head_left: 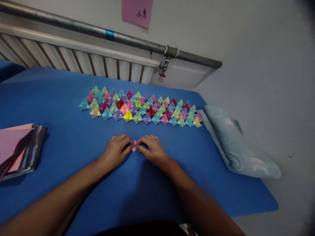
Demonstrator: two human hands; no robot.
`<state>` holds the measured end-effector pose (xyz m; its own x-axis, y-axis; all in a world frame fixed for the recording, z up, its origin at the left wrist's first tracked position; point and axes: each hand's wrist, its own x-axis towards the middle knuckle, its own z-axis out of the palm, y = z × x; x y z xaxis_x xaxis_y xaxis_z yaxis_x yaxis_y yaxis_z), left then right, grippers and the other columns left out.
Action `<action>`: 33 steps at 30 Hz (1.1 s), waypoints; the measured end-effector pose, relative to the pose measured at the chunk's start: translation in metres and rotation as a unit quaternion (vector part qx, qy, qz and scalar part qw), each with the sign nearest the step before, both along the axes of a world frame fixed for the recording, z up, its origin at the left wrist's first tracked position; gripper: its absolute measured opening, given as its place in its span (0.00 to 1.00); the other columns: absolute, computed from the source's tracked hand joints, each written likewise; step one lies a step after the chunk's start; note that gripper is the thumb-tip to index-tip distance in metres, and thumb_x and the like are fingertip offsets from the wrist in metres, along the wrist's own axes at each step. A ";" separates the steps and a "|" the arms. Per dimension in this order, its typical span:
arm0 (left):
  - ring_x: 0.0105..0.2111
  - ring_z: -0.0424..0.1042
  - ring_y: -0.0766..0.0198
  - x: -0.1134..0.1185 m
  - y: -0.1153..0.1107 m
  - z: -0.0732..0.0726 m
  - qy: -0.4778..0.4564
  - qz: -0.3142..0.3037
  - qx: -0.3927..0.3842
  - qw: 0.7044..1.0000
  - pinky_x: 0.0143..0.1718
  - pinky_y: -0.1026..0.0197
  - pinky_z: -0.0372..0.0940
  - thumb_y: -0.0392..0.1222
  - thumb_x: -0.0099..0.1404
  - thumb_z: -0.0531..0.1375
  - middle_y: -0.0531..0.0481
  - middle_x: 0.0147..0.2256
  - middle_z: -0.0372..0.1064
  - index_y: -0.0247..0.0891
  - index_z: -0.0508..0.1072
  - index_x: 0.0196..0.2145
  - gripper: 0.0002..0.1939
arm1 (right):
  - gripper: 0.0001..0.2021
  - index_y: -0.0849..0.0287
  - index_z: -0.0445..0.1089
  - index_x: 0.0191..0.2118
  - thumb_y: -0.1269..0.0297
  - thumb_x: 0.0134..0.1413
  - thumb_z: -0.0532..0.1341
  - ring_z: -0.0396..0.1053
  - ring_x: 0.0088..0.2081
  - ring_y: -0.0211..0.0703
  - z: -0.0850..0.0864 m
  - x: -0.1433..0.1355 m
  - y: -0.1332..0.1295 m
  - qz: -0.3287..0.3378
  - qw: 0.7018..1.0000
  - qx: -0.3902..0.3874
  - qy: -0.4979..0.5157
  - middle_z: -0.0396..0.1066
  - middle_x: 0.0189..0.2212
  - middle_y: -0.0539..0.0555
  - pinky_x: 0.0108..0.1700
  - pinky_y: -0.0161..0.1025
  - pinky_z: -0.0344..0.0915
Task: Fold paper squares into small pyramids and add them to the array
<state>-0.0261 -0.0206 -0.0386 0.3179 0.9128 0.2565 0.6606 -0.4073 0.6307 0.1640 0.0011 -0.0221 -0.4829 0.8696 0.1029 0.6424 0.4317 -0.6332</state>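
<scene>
Blue tabletop by a radiator, pink paper pinched from both sides

Pale wall and a metal pipe close off the far side of my view, with a pink note above the pipe. On my feed, the pink paper sits near the middle of the tabletop, between the left hand and the right hand; whether it touches the surface I cannot tell. Each hand pinches one side of it between thumb and fingertips, the other fingers curled. Its visible long axis runs away from the wearer toward the rows of paper boats, leaning very slightly right at the far end. I see one tip aiming at the boats and the other back at the wearer; the sides vanish under the fingertips. It looks small, pale pink and folded, its creases too fine for me to read. The boats stand in close, staggered rows, yellow, green, teal, purple, pink and red. At my view's left lies a paper stack; at right, a folded blue-green cloth.
</scene>
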 end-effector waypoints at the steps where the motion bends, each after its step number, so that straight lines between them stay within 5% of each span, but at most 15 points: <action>1: 0.37 0.72 0.61 -0.001 0.000 -0.001 -0.001 -0.001 0.000 1.000 0.42 0.55 0.61 0.38 0.65 0.57 0.51 0.35 0.73 0.40 0.74 0.33 0.06 | 0.04 0.57 0.73 0.31 0.67 0.56 0.65 0.66 0.36 0.39 0.000 0.000 0.000 0.000 1.000 0.002 0.000 0.74 0.30 0.48 0.42 0.39 0.51; 12: 0.35 0.71 0.63 -0.003 0.002 -0.002 -0.090 0.003 -0.018 0.996 0.39 0.59 0.65 0.38 0.64 0.57 0.51 0.33 0.72 0.40 0.74 0.32 0.06 | 0.06 0.57 0.71 0.27 0.73 0.54 0.63 0.64 0.30 0.36 0.001 0.003 -0.001 -0.003 0.998 0.002 0.056 0.71 0.25 0.46 0.40 0.37 0.55; 21: 0.32 0.70 0.64 0.000 0.001 0.008 -0.155 0.089 -0.037 0.983 0.34 0.61 0.65 0.45 0.63 0.58 0.51 0.33 0.71 0.41 0.74 0.33 0.08 | 0.05 0.57 0.68 0.26 0.68 0.52 0.60 0.59 0.24 0.33 -0.001 -0.001 -0.006 -0.109 0.972 -0.045 0.203 0.64 0.24 0.46 0.28 0.32 0.56; 33: 0.31 0.73 0.63 0.002 -0.003 0.011 -0.150 0.089 -0.078 0.982 0.34 0.60 0.68 0.48 0.61 0.60 0.51 0.32 0.72 0.40 0.75 0.35 0.10 | 0.05 0.57 0.67 0.29 0.71 0.54 0.57 0.64 0.29 0.36 0.006 -0.008 -0.017 -0.064 0.985 0.041 0.156 0.67 0.28 0.50 0.34 0.33 0.61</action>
<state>-0.0239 -0.0233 -0.0274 0.0817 0.9827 0.1664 0.4878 -0.1850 0.8531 0.1562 -0.0158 -0.0160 -0.3039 0.9035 0.3022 0.4745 0.4186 -0.7744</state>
